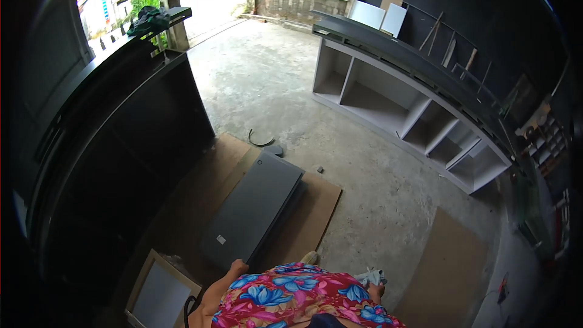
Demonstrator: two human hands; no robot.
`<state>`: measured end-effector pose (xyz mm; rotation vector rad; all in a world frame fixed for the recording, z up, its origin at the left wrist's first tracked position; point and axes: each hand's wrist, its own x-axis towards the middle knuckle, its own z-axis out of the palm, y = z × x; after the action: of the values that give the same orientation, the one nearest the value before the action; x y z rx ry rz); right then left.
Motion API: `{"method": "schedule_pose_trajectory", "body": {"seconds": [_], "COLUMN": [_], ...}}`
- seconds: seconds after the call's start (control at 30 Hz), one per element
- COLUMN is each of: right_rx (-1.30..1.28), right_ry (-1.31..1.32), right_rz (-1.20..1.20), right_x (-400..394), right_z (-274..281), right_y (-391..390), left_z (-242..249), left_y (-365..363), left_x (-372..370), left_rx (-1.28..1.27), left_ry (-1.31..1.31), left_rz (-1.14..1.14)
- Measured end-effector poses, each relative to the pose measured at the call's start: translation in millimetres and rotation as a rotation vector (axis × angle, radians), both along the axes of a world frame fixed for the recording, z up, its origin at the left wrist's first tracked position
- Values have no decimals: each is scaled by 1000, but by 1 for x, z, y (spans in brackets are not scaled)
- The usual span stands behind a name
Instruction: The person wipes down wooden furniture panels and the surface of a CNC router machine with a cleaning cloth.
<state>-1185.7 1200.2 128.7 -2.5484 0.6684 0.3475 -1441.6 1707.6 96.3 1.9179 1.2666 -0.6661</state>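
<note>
A long dark grey box-like cabinet (255,206) lies on brown cardboard, with a small white label near its close end and a round lock or knob at the far end. At its near edge is my left hand (238,266), fingers curled against the corner. My right hand (376,292) is low beside my floral top, closed on a crumpled pale cloth (370,277). Part of that hand is hidden by the top, and the cloth hangs above the concrete floor.
A large black panel or cabinet (139,152) stands at left, dark fabric (149,21) on top. A white open-shelved unit (382,100) stands at right. A framed panel (161,294) is at lower left. A curved black strip (261,143) and cardboard sheet (449,267) lie on the concrete.
</note>
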Motion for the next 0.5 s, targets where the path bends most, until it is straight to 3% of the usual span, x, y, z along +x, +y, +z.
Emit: {"method": "schedule_pose_trajectory", "body": {"seconds": [0.1,0.37,0.5], "right_rx": [33,93,113], "right_ry": [-68,29,-4], "right_rz": [-37,29,47], "right_x": [30,111,138], "right_z": [-24,16,11], "right_y": [-3,34,47], "left_z": [-22,-15,4], "left_y": [24,24,18], "left_x": [60,207,242], "left_rx": [82,157,90], "left_ry": [-100,-307,-197], "left_rz": [-13,63,-20]}}
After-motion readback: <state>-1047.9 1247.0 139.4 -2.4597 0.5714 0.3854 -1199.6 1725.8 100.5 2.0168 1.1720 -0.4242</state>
